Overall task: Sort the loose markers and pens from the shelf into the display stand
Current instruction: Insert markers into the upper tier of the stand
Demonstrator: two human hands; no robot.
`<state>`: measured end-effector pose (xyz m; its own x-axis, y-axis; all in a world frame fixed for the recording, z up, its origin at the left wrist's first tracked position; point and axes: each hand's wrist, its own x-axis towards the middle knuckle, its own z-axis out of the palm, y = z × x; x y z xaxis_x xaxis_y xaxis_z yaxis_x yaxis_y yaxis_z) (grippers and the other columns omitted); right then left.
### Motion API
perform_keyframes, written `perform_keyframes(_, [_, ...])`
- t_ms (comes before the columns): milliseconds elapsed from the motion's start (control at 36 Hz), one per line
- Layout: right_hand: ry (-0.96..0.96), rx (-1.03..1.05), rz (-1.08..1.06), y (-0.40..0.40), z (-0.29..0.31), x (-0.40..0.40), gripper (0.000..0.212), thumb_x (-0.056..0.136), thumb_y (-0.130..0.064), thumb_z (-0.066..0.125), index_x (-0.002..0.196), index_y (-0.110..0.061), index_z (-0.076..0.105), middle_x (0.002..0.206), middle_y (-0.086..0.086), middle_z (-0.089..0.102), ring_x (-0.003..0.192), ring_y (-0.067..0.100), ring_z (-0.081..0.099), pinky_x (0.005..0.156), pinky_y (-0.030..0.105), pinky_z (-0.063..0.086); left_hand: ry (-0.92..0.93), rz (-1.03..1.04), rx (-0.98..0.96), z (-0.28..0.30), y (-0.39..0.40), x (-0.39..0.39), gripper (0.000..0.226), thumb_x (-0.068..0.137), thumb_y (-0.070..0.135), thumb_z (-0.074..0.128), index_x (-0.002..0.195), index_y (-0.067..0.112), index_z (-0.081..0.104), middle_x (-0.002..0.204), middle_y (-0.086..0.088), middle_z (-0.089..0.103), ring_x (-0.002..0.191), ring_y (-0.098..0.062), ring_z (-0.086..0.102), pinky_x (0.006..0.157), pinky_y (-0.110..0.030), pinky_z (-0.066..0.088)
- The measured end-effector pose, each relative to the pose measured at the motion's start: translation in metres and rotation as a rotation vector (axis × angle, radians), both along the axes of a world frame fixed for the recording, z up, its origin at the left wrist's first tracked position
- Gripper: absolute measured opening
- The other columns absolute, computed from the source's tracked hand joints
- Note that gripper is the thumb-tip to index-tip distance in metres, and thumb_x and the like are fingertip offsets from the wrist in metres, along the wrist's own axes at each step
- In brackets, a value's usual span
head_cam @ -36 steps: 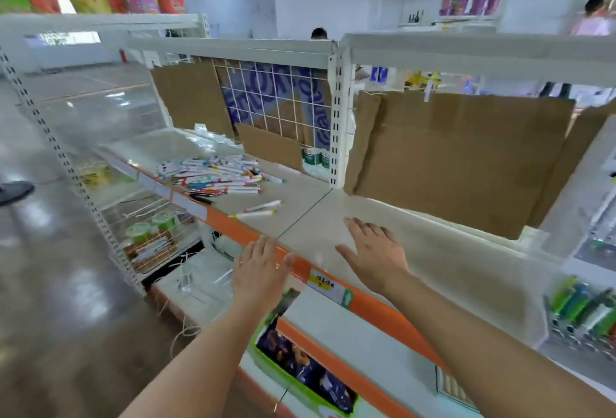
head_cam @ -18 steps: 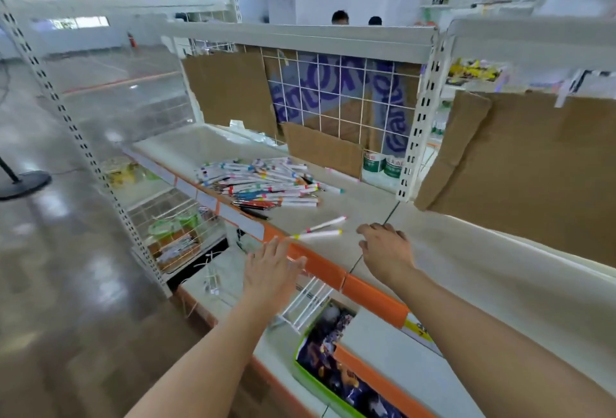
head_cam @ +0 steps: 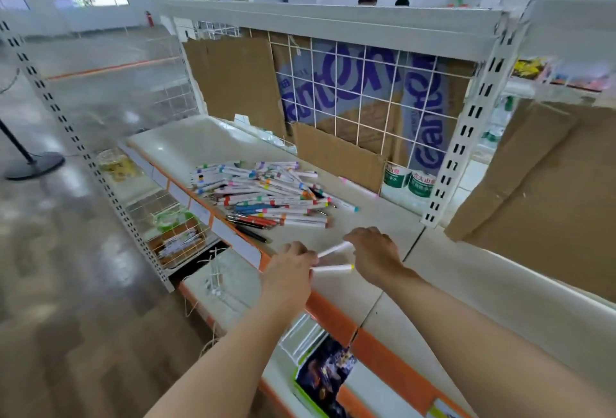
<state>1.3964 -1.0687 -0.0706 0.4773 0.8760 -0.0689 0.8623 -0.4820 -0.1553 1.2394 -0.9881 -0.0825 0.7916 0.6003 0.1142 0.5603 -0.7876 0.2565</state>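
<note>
Where the smooth cream shelf (head_cam: 206, 141) meets its glossy orange front strip (head_cam: 330, 314), both hands at work over two slim white cylindrical markers. Left hand (head_cam: 289, 276) just this side of the strip, fingers curled and pinching the near ends of both; right hand (head_cam: 375, 256) over the shelf, fingers bent down onto the far end of the upper marker (head_cam: 334, 249), though cannot tell whether truly clamped on it. Lower marker (head_cam: 333, 268) lying just nearer the strip, tipped with a small yellow cap. Farther back on the shelf, well apart from the hands, a loose heap of markers and pens (head_cam: 263, 194): white plastic barrels with coloured bands, a few red, blue and black ones along its near edge. Behind the heap, a thin white wire grid (head_cam: 360, 101) backed by matte brown corrugated cardboard (head_cam: 236, 81).
</note>
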Motion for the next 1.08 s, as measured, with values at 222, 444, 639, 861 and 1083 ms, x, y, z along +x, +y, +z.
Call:
perform_keyframes(222, [-0.092,-0.020,0.029,0.015,-0.005,0.012,0.027,0.094,-0.009,0.046,0.117,-0.020,0.056,0.123,0.004,0.047,0.120,0.023,0.038,0.090,0.030,0.035,0.145,-0.092,0.129,-0.007,0.006,0.022,0.032,0.095,0.017,0.043,0.124,0.024,0.055,0.128,0.001,0.048,0.121,-0.021,0.040,0.095,-0.030,0.030])
perform_keyframes(444, [0.028,0.183,-0.097,0.005,0.008,0.015,0.012,0.098,-0.019,0.042,0.106,-0.013,0.049,0.105,0.007,0.057,0.100,0.026,0.050,0.072,0.030,0.033,0.014,-0.082,0.138,-0.006,0.011,0.027,0.027,0.096,0.013,0.039,0.121,0.016,0.046,0.119,-0.003,0.050,0.114,-0.026,0.045,0.085,-0.032,0.034])
perform_keyframes(639, [0.188,0.641,-0.347,-0.018,0.010,0.016,0.017,0.088,-0.006,0.053,0.100,-0.011,0.065,0.090,0.005,0.061,0.086,0.022,0.056,0.066,0.028,0.039,-0.273,-0.058,-0.020,0.001,0.011,0.029,0.022,0.095,0.012,0.040,0.111,0.007,0.055,0.104,-0.012,0.058,0.097,-0.034,0.052,0.073,-0.038,0.034])
perform_keyframes(861, [0.149,0.977,-0.604,-0.064,0.018,-0.008,0.013,0.085,0.006,0.058,0.089,-0.004,0.066,0.085,0.010,0.057,0.064,0.001,0.046,0.061,0.007,0.036,-0.341,-0.073,-0.158,0.016,-0.020,0.036,0.029,0.100,0.011,0.034,0.126,0.009,0.046,0.123,-0.009,0.051,0.110,-0.027,0.045,0.081,-0.036,0.037])
perform_keyframes(1083, [-0.038,0.820,-0.783,-0.151,0.019,-0.032,0.019,0.100,-0.028,0.033,0.107,-0.016,0.046,0.080,0.008,0.068,0.075,0.035,0.061,0.062,0.039,0.048,-0.397,-0.332,-0.218,0.019,-0.076,0.056,0.019,0.097,0.010,0.040,0.110,0.004,0.052,0.112,-0.014,0.052,0.107,-0.031,0.044,0.077,-0.039,0.033])
